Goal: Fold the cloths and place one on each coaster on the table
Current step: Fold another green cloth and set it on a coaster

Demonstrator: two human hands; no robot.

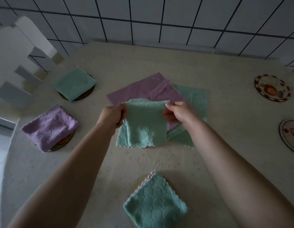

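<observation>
Open tablecloth on the right, cloth-covered coasters crowding the left and near edge

Bare tablecloth [225,99] lies between the middle cloth pile [159,91] and two uncovered picture coasters [272,88] [291,135] at right; at left a folded green cloth [73,83], a folded purple cloth [49,127] and white chairs [19,66] hem the edge; a folded green cloth on the near coaster [154,201] lies between the forearms

Green cloth [145,127] showing as fluffy embossed microfibre; table [217,129] wearing matt cloth; picture coaster [272,88] looking glossy.
</observation>
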